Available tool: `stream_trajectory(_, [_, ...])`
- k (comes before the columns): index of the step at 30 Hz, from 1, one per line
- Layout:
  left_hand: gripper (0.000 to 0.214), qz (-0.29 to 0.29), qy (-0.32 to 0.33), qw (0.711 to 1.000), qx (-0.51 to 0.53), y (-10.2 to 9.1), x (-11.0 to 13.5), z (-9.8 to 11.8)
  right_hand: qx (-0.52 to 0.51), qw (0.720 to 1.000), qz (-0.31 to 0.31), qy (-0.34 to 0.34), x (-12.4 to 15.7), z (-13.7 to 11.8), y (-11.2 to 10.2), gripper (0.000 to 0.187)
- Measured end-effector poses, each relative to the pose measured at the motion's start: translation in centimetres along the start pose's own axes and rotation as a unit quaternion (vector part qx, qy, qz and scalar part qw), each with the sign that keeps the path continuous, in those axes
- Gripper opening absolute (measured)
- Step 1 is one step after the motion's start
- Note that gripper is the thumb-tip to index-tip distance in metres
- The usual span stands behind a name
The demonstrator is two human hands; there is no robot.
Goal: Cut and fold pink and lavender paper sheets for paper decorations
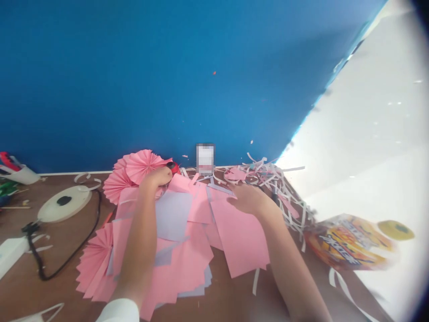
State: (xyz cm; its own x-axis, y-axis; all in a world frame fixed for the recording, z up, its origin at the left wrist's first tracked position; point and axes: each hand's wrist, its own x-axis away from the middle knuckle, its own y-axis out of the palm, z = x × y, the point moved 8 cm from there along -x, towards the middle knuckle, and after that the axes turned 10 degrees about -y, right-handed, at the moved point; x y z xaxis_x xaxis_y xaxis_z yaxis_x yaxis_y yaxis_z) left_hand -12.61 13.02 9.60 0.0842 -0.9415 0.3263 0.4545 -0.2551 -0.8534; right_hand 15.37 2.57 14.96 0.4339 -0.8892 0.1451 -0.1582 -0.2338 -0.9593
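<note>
My left hand [154, 178] reaches to the back of the brown table, its fingers curled at the edge of a pink pleated paper fan [145, 164], next to a small red thing [174, 167]. What the fingers grip is hidden. My right hand [246, 197] lies flat, fingers stretched out to the left, on a pink paper sheet [239, 237]. Between my arms lie overlapping pink and pale lilac sheets [174, 214]. Another pleated pink fan [95, 264] lies at the front left.
A heap of white paper strips [278, 183] lies at the back right. A yellow-orange snack packet [348, 243] and a yellow tape roll [400, 229] sit on the right. On the left are a white round device [63, 203] and a black cable [67, 259]. A blue wall [167, 80] stands behind.
</note>
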Motion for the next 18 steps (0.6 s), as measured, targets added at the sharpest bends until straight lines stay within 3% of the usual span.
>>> stream_trajectory(1, [0.009, -0.028, -0.002, 0.999, -0.022, 0.7, 0.0, 0.3, -0.004, 0.998, -0.045, 0.035, -0.1, 1.3, 1.4, 0.049])
stream_trajectory(4, [0.012, -0.096, 0.017, 0.994, -0.048, 2.2, 0.4, 1.0, -0.04, 0.999, -0.022, -0.026, 0.1, 1.7, 2.7, 0.051])
stream_trajectory(6, [0.019, -0.163, 0.085, 0.983, 0.002, 3.1, 1.2, 2.2, -0.051, 0.997, -0.01, -0.056, 0.4, 1.0, 2.4, 0.052])
stream_trajectory(9, [0.028, -0.274, 0.178, 0.941, 0.086, 4.2, 2.5, 3.6, -0.033, 0.998, -0.014, -0.054, 0.6, -0.1, 1.9, 0.051])
stream_trajectory(14, [0.029, -0.3, 0.151, 0.938, 0.091, 4.8, 2.0, 2.7, -0.055, 0.993, -0.036, -0.101, 0.2, -1.9, 2.7, 0.052])
stream_trajectory(18, [0.032, -0.285, 0.17, 0.93, 0.157, 3.0, 2.7, 1.8, -0.054, 0.992, -0.066, -0.098, -0.4, -1.7, 3.7, 0.049])
